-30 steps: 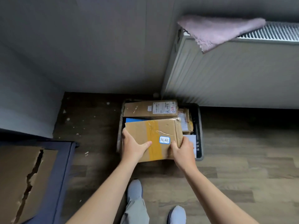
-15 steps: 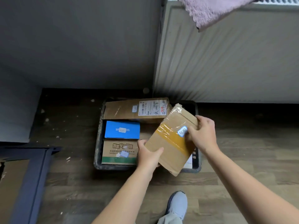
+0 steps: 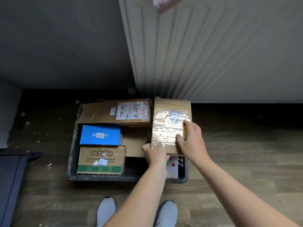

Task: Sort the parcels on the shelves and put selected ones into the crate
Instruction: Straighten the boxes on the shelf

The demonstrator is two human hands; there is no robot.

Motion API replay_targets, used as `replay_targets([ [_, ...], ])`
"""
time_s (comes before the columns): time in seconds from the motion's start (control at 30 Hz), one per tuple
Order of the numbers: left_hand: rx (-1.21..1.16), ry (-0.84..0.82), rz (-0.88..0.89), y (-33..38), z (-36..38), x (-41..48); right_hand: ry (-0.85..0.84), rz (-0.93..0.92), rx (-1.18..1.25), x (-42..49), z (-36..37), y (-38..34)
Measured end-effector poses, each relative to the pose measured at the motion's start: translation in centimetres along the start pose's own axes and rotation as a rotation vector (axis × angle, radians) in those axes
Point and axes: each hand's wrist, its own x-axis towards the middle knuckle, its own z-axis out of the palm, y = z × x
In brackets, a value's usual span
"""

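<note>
Currently: taped parcel (image 3: pixel 167 128), brown card with a glossy band of clear tape and a small blue sticker. It lies lengthwise along the right side of the crate (image 3: pixel 73 145), with its far end at the back rim.

Change logged: a second ago it was held crosswise over the front half of the crate, hiding what lay beneath. Half a second ago it was on the diagonal. Now it has been turned a quarter and moved to the right.

Hands: the left hand (image 3: pixel 155 151) grips the near-left corner, thumb on top. The right hand (image 3: pixel 190 141) holds the right edge, thumb laid on the tape and fingers going over the side. Neither hand has let go.

Other stock in the crate:
- long labelled parcel (image 3: pixel 114 112) across the back, touching the taped one
- blue box (image 3: pixel 100 135)
- green-banded carton (image 3: pixel 101 159) at the front left
- plain brown parcel (image 3: pixel 134 141) in the middle
- white packet (image 3: pixel 172 167) showing under the taped parcel's near end

Surroundings: the crate stands on a wooden floor (image 3: pixel 246 161) below a radiator (image 3: pixel 213 54).

Assessment: the turn appears made to fit the free strip on the right. The parcel looks placed but not yet released. It rides higher than its neighbours, so whether it sits flat cannot be told.
</note>
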Motion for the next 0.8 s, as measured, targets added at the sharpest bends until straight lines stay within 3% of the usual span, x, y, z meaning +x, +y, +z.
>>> replay_targets([
  [0.27,0.362,-0.058,0.104,0.2,-0.5,2.5,-0.097,-0.024,-0.107,1.8,0.4,-0.5],
  [0.43,0.625,-0.095,0.113,1.5,-2.9,1.2,0.025,0.000,-0.170,-0.5,0.1,-2.3],
  [0.6,0.571,-0.123,0.243,4.9,-4.1,-1.9,0.017,-0.060,-0.065,-3.5,-1.5,-6.1],
  [0.8,0.447,-0.175,0.349,12.3,-10.1,-10.7,-0.009,0.021,0.280,-10.1,-4.0,-16.8],
])
